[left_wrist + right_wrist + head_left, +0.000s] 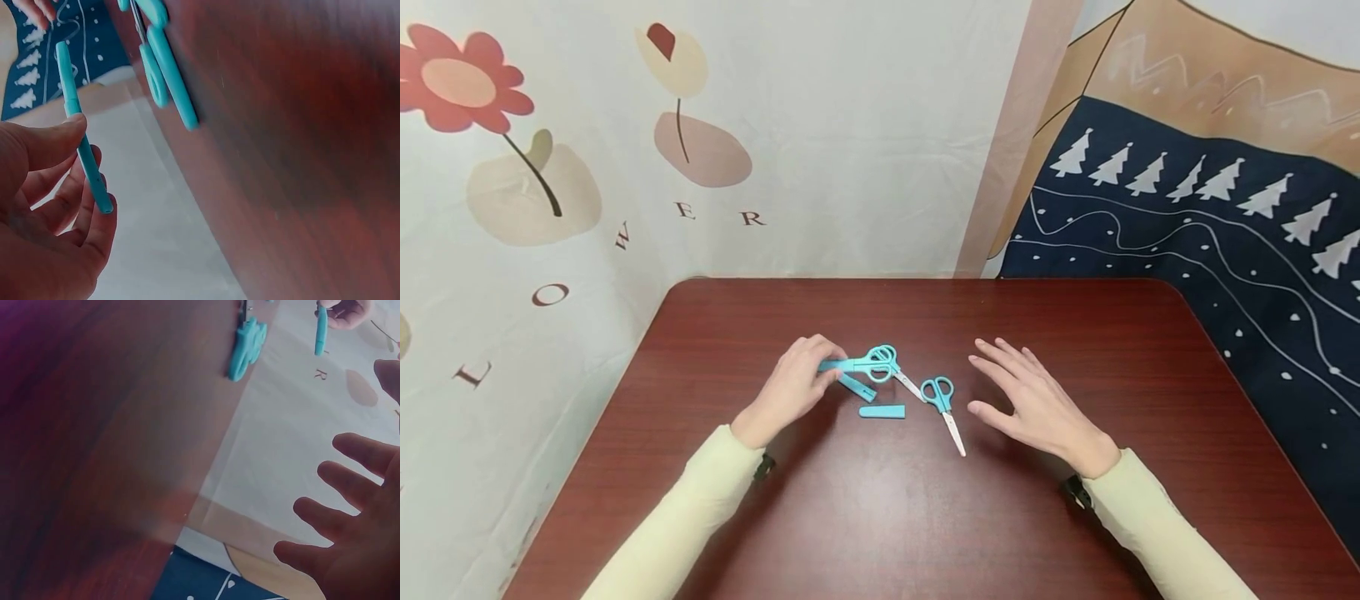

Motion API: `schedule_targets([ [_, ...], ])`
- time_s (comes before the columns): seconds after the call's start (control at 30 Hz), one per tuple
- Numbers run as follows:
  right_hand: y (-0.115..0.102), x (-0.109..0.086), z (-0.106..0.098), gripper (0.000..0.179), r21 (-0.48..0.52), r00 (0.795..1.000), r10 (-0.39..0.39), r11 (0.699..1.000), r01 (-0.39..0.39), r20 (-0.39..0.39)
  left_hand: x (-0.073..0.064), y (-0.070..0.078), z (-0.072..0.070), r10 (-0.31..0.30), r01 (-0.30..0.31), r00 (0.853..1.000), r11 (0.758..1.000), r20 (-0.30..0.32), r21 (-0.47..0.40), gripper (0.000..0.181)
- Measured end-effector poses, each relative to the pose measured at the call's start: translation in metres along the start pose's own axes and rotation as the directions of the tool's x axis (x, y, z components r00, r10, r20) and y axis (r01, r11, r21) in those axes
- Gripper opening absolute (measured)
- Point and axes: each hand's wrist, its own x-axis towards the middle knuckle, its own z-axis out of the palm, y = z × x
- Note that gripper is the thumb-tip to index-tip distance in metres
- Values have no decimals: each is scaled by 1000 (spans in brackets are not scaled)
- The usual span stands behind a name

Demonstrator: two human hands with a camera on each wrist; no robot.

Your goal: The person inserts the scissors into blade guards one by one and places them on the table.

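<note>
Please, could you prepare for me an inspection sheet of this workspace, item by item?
Surface: glossy reddish-brown table.
Job's things: covered scissors, in hand; on the table, two scissors with bare blades, one partly hidden, one in full view, and two loose teal covers.
Clutter: nothing seen.
Hands: left hand grips the covered scissors; right hand holds nothing, fingers spread.
Cables: nothing seen.
Surroundings: flower-printed backdrop, dark blue tree-patterned panel.

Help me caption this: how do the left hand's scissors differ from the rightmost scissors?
The held scissors wear a sheath; the rightmost scissors have bare blades. The left hand grips the held scissors; the rightmost scissors lie on the table. Both are turquoise-handled.
</note>
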Motion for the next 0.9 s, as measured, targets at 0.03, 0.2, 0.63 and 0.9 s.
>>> schedule_targets([
  [0.03, 1, -1, 0, 69, -4, 1000, 3, 1000, -3, 1, 3, -4, -2, -12, 12, 1000, 1000, 10, 0, 18],
  [0.2, 7, -6, 1, 71, -40, 1000, 30, 999, -29, 8, 17, -28, -7, -82, 82, 994, 997, 66, 2, 15],
  [0.63, 17, -16, -5, 81, -100, 981, 167, 982, -157, 99, 38, -74, -7, -212, 213, 962, 977, 171, 9, 7],
  [0.9, 20, -19, -6, 82, -119, 978, 181, 978, -169, 102, 46, -79, -1, -236, 234, 948, 972, 214, 35, 6],
])
